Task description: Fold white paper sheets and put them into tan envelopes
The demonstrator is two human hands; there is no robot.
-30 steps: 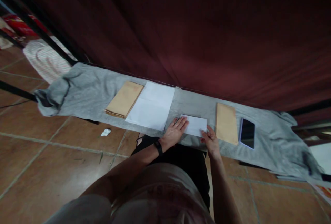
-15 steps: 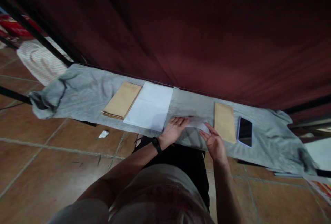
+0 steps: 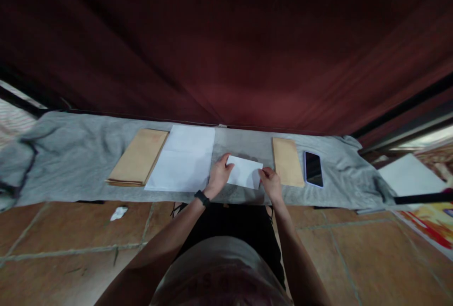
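Note:
A small white folded sheet of paper (image 3: 244, 172) is held up between my two hands, just above the grey cloth. My left hand (image 3: 220, 174) grips its left edge, thumb on top. At the right edge, my right hand (image 3: 271, 182) pinches the paper between thumb and fingers. Left of my left hand lies a stack of larger white paper (image 3: 184, 160), flat on the cloth. Beside that stack is a pile of brown envelopes (image 3: 138, 157). To the right of my right hand rests brown envelope paper (image 3: 288, 162); whether it is one piece or several I cannot tell.
A grey cloth (image 3: 81, 155) covers the long, narrow surface. A phone (image 3: 313, 169) lies near the right. Behind hangs a dark red curtain (image 3: 226, 61). A crumpled white scrap (image 3: 119, 213) is on the tiled floor (image 3: 81, 230). Dark bars stand at both sides.
The folded paper, previously low under my left palm with my right fingers spread at its edge, is now raised and gripped at both ends. My head view has turned slightly.

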